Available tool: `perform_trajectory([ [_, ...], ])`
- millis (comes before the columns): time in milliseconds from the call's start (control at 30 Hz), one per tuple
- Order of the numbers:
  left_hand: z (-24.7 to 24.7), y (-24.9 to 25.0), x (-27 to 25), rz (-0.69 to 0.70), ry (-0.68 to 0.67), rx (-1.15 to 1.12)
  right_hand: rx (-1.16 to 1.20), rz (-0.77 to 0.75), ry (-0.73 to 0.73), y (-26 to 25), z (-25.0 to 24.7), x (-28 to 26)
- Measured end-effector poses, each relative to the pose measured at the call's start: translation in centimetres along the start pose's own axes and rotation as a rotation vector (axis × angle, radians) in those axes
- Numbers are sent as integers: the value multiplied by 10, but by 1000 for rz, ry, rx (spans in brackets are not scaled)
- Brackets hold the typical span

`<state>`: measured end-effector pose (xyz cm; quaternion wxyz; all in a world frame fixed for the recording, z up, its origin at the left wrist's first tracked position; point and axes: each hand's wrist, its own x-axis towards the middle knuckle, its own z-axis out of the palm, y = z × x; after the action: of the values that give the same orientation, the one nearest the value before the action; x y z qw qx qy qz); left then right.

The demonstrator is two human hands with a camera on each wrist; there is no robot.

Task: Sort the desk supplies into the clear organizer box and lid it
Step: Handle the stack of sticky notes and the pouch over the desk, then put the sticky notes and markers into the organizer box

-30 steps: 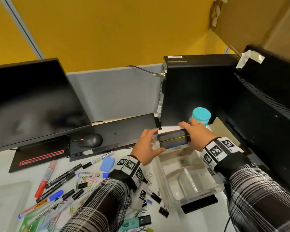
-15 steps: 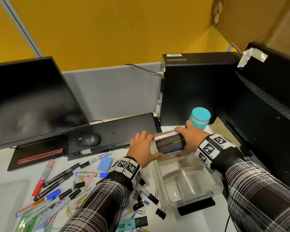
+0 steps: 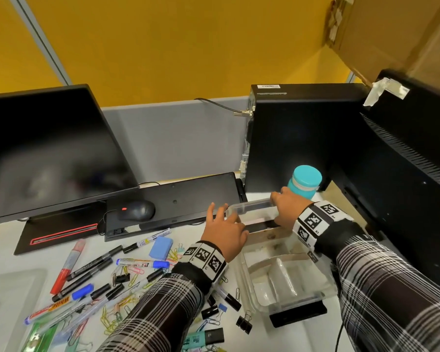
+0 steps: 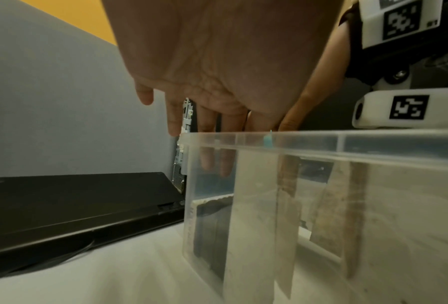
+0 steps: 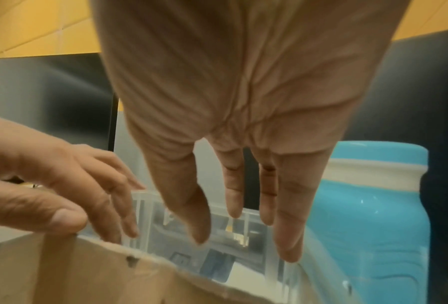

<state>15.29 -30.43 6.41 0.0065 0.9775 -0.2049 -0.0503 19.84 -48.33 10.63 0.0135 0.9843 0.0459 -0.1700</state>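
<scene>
The clear organizer box [image 3: 285, 262] sits on the white desk [image 3: 183, 316] before a black computer tower [image 3: 297, 133], a dark flat stack [image 3: 261, 226] lying in its far compartment. Both the left hand [image 3: 224, 231] and right hand [image 3: 287, 210] hover over that end, fingers straight and loose, gripping nothing. Markers [image 3: 87, 270] and paper clips [image 3: 127, 275] lie scattered to the left.
</scene>
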Motion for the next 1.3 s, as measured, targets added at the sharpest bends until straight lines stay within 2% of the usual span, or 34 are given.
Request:
perform_trajectory([
  [67,-1,4,1,-3,-45,31,41,-6,-10,-2,3,1],
  [333,-9,11,18,-13,-283,146,101,85,-238,-14,26,11],
  [533,-14,16,23,-88,-360,71,101,97,-265,-14,38,31],
  [600,-12,15,23,-101,-325,26,117,126,-264,-10,42,39],
  [667,-10,14,22,-88,-285,11,105,93,-283,-11,41,40],
  [733,-7,11,23,-73,-250,1,103,137,-284,-14,37,38],
  [867,-1,2,19,12,-207,-79,164,186,-260,-18,39,38],
  [933,1,-7,13,64,-170,-181,189,198,-269,-14,45,43],
  [1067,-1,-41,-17,100,50,-499,97,123,-250,14,85,87],
  [1167,-2,-72,-51,30,177,-595,133,138,-294,-8,54,45],
  [1233,2,-94,-75,-41,224,-611,73,67,-287,-24,27,11],
  [1300,11,-119,-99,-114,218,-588,67,38,-210,-32,15,-4],
])
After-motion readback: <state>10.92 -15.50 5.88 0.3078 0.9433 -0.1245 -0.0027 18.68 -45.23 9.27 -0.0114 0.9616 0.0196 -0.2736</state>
